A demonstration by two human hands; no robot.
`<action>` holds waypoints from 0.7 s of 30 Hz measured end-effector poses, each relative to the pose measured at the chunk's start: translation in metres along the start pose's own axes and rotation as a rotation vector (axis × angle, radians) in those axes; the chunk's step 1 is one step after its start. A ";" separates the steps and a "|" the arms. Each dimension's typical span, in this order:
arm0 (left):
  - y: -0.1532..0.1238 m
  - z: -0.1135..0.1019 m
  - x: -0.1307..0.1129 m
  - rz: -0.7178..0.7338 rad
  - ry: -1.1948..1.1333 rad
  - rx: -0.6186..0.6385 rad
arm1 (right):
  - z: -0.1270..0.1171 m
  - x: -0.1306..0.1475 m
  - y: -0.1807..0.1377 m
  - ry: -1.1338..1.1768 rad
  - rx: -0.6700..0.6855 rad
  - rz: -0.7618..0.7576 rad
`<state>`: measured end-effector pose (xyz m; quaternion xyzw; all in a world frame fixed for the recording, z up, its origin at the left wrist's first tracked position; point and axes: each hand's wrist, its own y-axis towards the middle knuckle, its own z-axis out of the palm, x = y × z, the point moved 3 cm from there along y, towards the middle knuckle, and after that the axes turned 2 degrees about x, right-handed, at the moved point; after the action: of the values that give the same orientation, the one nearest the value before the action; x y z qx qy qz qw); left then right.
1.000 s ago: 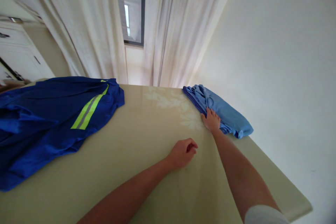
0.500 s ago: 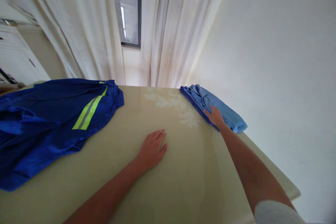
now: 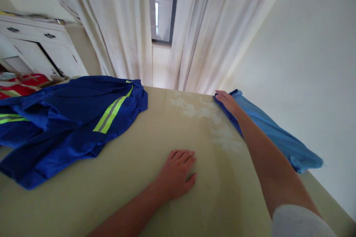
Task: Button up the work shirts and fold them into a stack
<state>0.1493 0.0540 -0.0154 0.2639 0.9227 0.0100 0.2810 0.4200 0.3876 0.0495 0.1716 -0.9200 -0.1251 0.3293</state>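
Note:
My left hand (image 3: 176, 174) lies flat on the pale yellow-green bed surface (image 3: 133, 177), fingers stretched out, holding nothing. My right hand (image 3: 227, 100) reaches to the far end of a folded light blue garment (image 3: 275, 133) at the bed's right edge and rests on it with fingers extended. My right arm lies along the garment's left side. A dark blue work jacket (image 3: 69, 118) with yellow-green reflective stripes is spread loosely over the left part of the bed, well apart from both hands.
White curtains (image 3: 200, 26) hang behind the bed around a narrow window (image 3: 162, 7). A white cabinet with drawers (image 3: 36, 48) stands at the far left, with red cloth (image 3: 22, 83) below it. A plain wall (image 3: 311, 63) runs close along the bed's right edge.
My right hand slid farther along the light blue garment to its far end. My left hand stayed flat on the bed. The view shifted left, showing the cabinet and red cloth.

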 end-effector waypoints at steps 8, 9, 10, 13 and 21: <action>-0.001 -0.001 0.001 0.041 0.012 -0.046 | 0.080 0.122 -0.160 -0.361 0.426 -0.384; 0.000 -0.001 0.000 0.046 0.014 -0.052 | 0.081 0.126 -0.184 -0.352 0.372 -0.343; 0.001 -0.002 -0.001 0.050 0.015 -0.055 | 0.082 0.127 -0.207 -0.331 0.318 -0.298; 0.010 -0.012 0.000 0.028 0.021 0.000 | 0.083 0.126 -0.260 -0.259 0.201 -0.199; -0.022 -0.156 0.093 -0.494 0.255 -0.238 | 0.087 0.140 -0.286 -0.283 0.127 -0.079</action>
<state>-0.0081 0.1010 0.0650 -0.0065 0.9791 0.0824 0.1857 0.3288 0.0816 -0.0348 0.2089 -0.9558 -0.1027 0.1796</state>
